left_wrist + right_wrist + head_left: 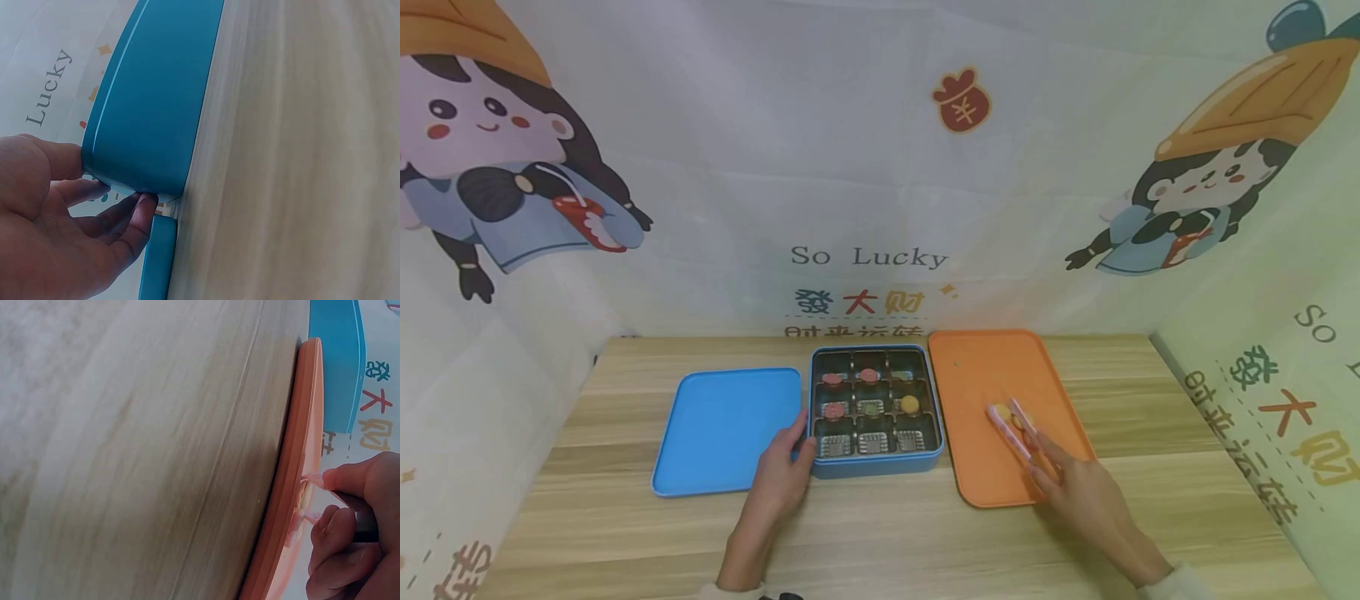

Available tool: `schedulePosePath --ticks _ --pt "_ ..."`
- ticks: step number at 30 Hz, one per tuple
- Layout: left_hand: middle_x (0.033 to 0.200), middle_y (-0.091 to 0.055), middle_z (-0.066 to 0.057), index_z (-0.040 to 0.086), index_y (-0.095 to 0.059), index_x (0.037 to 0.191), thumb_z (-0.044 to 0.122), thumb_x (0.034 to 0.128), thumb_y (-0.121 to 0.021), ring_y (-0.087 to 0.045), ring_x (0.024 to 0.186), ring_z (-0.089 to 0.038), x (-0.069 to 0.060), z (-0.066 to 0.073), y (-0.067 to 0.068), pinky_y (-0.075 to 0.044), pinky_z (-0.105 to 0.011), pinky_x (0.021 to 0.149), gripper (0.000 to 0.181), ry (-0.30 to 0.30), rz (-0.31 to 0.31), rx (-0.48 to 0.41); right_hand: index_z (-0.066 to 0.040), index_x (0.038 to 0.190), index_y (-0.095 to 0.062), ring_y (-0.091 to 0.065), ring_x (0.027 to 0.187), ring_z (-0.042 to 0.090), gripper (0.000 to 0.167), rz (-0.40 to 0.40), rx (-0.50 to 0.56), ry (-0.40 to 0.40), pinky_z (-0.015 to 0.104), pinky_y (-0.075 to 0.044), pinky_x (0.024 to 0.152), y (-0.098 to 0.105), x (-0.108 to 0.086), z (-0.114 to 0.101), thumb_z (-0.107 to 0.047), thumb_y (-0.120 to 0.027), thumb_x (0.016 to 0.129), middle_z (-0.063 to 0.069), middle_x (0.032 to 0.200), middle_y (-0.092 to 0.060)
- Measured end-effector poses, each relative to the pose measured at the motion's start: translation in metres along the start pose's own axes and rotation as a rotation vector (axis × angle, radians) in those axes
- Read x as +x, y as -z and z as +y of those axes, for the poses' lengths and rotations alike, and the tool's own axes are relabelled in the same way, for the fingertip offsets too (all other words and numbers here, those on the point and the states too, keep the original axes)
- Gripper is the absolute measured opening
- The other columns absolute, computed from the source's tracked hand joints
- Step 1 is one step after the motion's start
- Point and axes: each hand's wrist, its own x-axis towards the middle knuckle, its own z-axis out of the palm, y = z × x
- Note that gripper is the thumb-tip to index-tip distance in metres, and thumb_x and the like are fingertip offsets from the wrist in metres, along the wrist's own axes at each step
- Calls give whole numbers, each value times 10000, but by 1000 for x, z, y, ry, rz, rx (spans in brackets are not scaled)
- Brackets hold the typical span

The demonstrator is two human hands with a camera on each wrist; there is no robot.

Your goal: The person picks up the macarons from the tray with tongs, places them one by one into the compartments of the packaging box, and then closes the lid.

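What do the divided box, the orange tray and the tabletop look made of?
Divided box: painted metal or plastic, smooth satin blue with banded rim. Orange tray: probably plastic, evenly coloured, fairly matte. Tabletop: wood or wood-look laminate, showing streaked grain.

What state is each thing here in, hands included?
Blue box: open, upright, partly filled.
Blue lid: off, lying beside the box.
Orange tray: flat, bearing yellow pieces.
Tongs: held, tips at the pieces; grip unclear.
Left hand: touching the box's side.
Right hand: holding the tongs.

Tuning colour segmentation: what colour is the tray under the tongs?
The tray is orange; it shows best in the head view.
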Motion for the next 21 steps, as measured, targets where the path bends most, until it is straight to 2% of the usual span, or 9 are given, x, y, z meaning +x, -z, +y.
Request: schedulePosePath --ticks 5,12,16,21 --pt "1389 -500 -307 -3 -334 1521 166 1025 -470 -466 1308 -461 1 -2 -1 -376 -592 1080 541 5 3 -6 -43 1345 -610 -204 399 -26 493 -8 -7 23 155 -212 367 -2 1 0 -200 -732 894 -125 480 -307" --pt "1389 -500 -307 -4 -330 1522 165 1024 -467 -454 1319 -465 1 -2 -2 -370 -591 1086 543 0 2 -4 -48 1349 -608 -203 403 -19 493 -15 2 13 155 -208 373 -3 1 -1 -188 -732 893 -117 483 -308" --pt "1394 -497 -307 1 -334 1522 167 1026 -469 -448 1325 -468 1 -1 -1 -368 -593 1087 541 3 2 -2 -46 1328 -626 -208 416 -8 488 14 -9 25 177 -218 376 -4 -1 -3 -197 -744 880 -121 493 -298" --pt "1396 -495 -310 4 -335 1523 170 1028 -470 -446 1325 -471 1 -1 0 -371 -595 1084 539 3 2 8 -32 1271 -668 -151 432 -64 463 93 -10 95 168 -205 374 -4 -2 -7 -166 -778 842 -162 489 -250"
